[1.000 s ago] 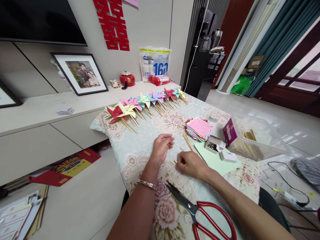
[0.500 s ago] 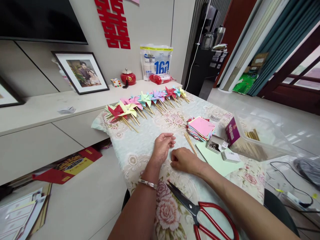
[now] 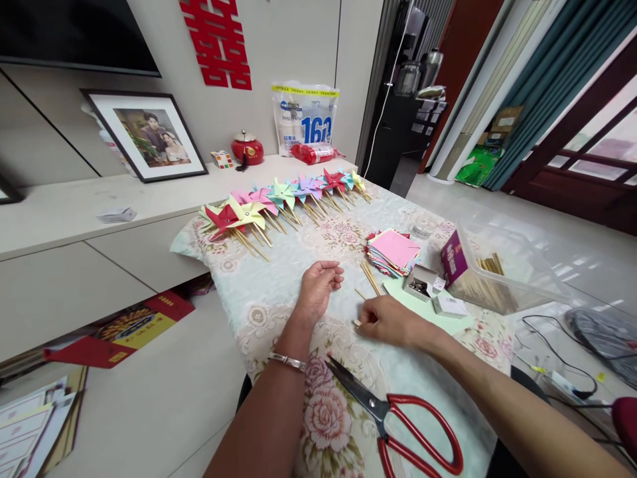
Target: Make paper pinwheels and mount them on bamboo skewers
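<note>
My right hand (image 3: 387,321) is closed in a fist low over the cloth. A pale end of a thin wooden stick (image 3: 357,322) pokes out at its fingertips; the rest is hidden by the hand. Just beyond it lie several loose sticks (image 3: 370,276). My left hand (image 3: 318,287) rests on its side to the left, fingers loosely curled and nothing visible in it. Large scissors (image 3: 377,406) with red handles lie between my forearms, blades slightly apart. A row of finished paper pinwheels (image 3: 283,193) on sticks lies along the far edge.
A stack of coloured paper squares (image 3: 395,249) sits at centre right. Near it are a small open box of metal fasteners (image 3: 421,283), a white box (image 3: 450,306) and a green sheet (image 3: 395,290). A clear plastic bin (image 3: 507,292) of sticks stands right, on the flowered tablecloth (image 3: 279,292).
My right hand has moved right, away from my left hand, and a stick end now shows at its fingers. The left hand stays about as it was. The view has shifted slightly.
</note>
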{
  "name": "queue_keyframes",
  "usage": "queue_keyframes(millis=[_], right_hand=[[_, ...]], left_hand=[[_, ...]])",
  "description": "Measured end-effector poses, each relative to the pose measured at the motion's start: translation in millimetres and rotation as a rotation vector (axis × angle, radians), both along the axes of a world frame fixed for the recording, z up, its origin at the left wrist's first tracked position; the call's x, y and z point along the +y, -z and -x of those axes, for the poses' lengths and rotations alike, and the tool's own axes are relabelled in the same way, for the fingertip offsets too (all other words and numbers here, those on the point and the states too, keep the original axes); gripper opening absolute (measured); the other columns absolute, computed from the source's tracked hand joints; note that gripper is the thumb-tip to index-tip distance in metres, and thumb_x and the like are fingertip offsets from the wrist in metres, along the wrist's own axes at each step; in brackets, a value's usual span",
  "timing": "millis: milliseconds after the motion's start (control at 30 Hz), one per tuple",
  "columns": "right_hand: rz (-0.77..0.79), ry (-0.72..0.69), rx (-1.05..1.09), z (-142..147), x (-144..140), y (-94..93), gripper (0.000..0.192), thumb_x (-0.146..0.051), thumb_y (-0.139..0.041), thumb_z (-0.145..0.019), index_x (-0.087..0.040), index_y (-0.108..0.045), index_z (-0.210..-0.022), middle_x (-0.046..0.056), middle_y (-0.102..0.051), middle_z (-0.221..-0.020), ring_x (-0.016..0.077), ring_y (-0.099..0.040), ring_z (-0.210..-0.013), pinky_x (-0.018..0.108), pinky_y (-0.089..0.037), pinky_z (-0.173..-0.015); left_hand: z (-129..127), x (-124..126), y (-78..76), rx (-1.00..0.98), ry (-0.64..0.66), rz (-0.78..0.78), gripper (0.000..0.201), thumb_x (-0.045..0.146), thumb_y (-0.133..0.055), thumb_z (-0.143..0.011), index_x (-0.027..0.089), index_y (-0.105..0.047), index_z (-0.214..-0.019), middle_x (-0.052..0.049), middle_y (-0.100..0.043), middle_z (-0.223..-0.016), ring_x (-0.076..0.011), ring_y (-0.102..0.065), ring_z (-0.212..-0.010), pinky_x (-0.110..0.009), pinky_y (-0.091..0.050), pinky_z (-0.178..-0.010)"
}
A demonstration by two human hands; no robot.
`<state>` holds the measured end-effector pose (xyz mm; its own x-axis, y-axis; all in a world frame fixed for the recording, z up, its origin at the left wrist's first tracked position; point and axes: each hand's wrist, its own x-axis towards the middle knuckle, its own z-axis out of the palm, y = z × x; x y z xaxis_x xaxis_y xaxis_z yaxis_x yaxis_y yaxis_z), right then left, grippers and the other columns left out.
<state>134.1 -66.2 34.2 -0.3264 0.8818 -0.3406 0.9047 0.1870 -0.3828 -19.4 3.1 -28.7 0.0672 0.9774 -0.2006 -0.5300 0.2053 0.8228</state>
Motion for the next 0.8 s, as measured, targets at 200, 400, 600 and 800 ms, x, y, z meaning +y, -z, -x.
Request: queue_keyframes(millis=[200, 400, 600, 800], right_hand=[[-0.065, -0.001, -0.208, 0, -23, 4.6, 0.018, -0.019, -0.054, -0.08, -0.015, -0.071, -0.082, 0.011, -0.074, -0.08, 0.0198, -0.064, -0.069, 0.028, -0.032, -0.058], [-0.171, -0.079, -0.284, 6, -27, 8.8, 0.018, -0.019, -0.054, -0.076, -0.014, -0.069, -0.084, 0.015, -0.075, -0.083, 0.0249, -0.068, -0.069, 0.03, -0.031, -0.057], [-0.115, -0.032, 0.045, -2, -19, 14.1, 0.01, -0.015, -0.053, -0.077, -0.016, -0.063, -0.073, 0.004, -0.066, -0.068, 0.0137, -0.054, -0.06, 0.023, -0.033, -0.057], [-0.008, 0.087, 0.283, -4, -11, 3.5, 0.01, -0.013, -0.055, -0.075, -0.017, -0.058, -0.066, -0.004, -0.054, -0.06, 0.0097, -0.045, -0.057, 0.02, -0.032, -0.054]], left_hand=[[0, 0, -0.1, 0.004, -0.007, 0.004, 0.019, 0.012, -0.067, -0.06, 0.014, -0.064, -0.079, -0.005, -0.069, -0.069, -0.0103, -0.058, -0.056, -0.023, -0.04, -0.053], [0, 0, -0.8, 0.009, -0.01, 0.004, 0.021, 0.012, -0.068, -0.059, 0.013, -0.064, -0.079, -0.004, -0.069, -0.069, -0.0101, -0.058, -0.055, -0.023, -0.041, -0.052], [-1, 1, -0.6, 0.016, -0.013, 0.01, 0.021, 0.016, -0.07, -0.06, 0.013, -0.064, -0.08, -0.005, -0.07, -0.07, -0.0107, -0.059, -0.056, -0.023, -0.041, -0.053], [0, 0, -2.2, 0.013, -0.004, 0.004, 0.025, 0.017, -0.072, -0.058, 0.012, -0.065, -0.081, -0.005, -0.07, -0.071, -0.01, -0.058, -0.056, -0.023, -0.041, -0.053]])
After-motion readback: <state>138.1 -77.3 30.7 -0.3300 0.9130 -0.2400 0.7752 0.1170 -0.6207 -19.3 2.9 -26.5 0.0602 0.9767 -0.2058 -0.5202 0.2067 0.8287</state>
